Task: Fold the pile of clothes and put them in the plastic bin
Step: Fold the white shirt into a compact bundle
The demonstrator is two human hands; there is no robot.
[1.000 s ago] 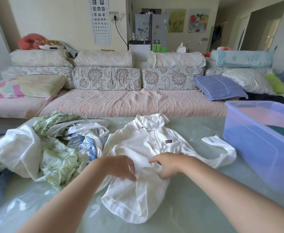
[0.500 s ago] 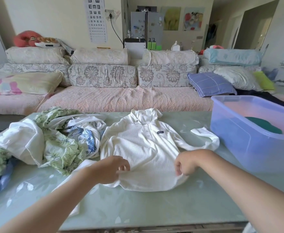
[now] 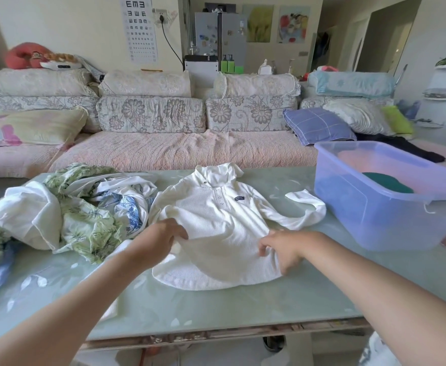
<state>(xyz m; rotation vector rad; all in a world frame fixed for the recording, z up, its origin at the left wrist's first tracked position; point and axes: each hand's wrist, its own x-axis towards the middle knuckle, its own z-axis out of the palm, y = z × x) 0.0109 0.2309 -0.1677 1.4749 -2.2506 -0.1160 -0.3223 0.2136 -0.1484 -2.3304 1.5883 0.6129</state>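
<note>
— Where do we stand, largest thing first?

— The bench (image 3: pixel 243 307) spreads under both our forearms. Bare glass lies between its near edge and our fingers (image 3: pixel 178 231), and more lies past the hood, up to the far edge.

— And the plastic bin?

— The plastic bin (image 3: pixel 375 220) sits to the right of our right fingers, well apart from them, at the bench's right end. It is open at the top, with a dark green item (image 3: pixel 388 182) inside.

— The pile?

— The pile of clothes (image 3: pixel 79 215) lies heaped to the left of our left fingers, near them. Its right edge touches the white top (image 3: pixel 224 220).

— How does the top lie?

— Flat and front up, with its long axis running away from us. The hem is nearest, just below our fingers, and the hood is at the far end. Its one visible sleeve (image 3: pixel 306 207) curves off to the right beyond our right fingers and stops just short of the bin.

— And our hands?

— Both arms reach forward from the lower corners. Our left hand (image 3: pixel 158 241) is on the top's left side, fingers curled and pinching a fold of cloth. Our right hand (image 3: pixel 285 247) is on its right side near the waist, fingers bent down onto the cloth. They are blurred, so we cannot tell whether they grip it.
</note>
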